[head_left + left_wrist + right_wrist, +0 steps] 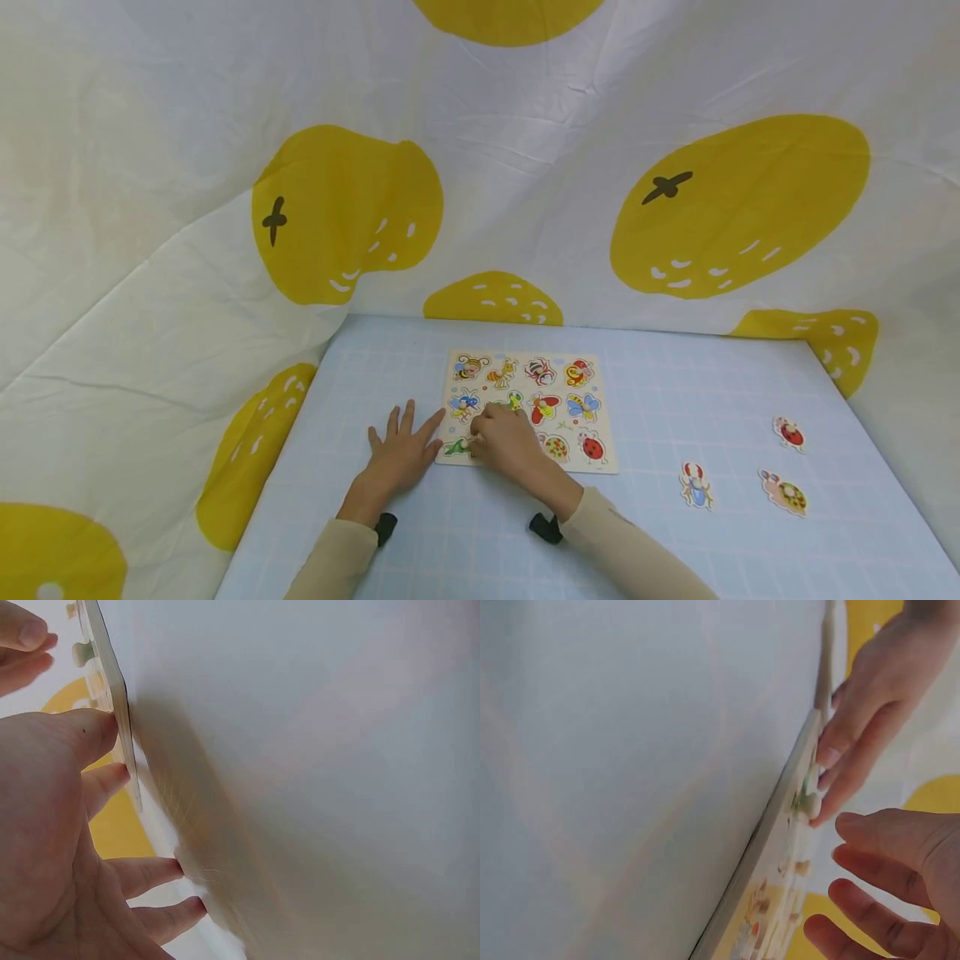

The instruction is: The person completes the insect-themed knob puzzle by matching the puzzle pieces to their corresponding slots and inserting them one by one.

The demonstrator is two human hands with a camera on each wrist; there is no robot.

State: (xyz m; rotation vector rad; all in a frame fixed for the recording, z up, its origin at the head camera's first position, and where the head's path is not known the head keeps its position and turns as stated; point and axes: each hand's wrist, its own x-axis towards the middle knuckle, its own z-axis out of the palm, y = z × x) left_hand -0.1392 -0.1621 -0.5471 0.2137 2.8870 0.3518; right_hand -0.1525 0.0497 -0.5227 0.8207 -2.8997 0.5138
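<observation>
A wooden knobbed puzzle board (525, 468) with colourful bug pictures lies flat on the table. My left hand (401, 458) is spread at the board's left edge, thumb and index finger touching that edge in the left wrist view; its other fingertips rest on the table. Over the board's lower left part is my right hand (513, 446), fingers loosely bent, hiding some pictures. In the right wrist view the right hand's fingers (885, 832) stand apart with nothing between them, close to a knob (808, 805) on the green piece (456, 447) at the board's corner.
To the right lie three loose puzzle pieces: a blue beetle (697, 487) with red pincers, a snail (783, 493) and a ladybug (789, 433). The table has a pale blue checked cover (645, 550). White cloth (525, 192) with yellow fruit prints hangs behind and at the sides.
</observation>
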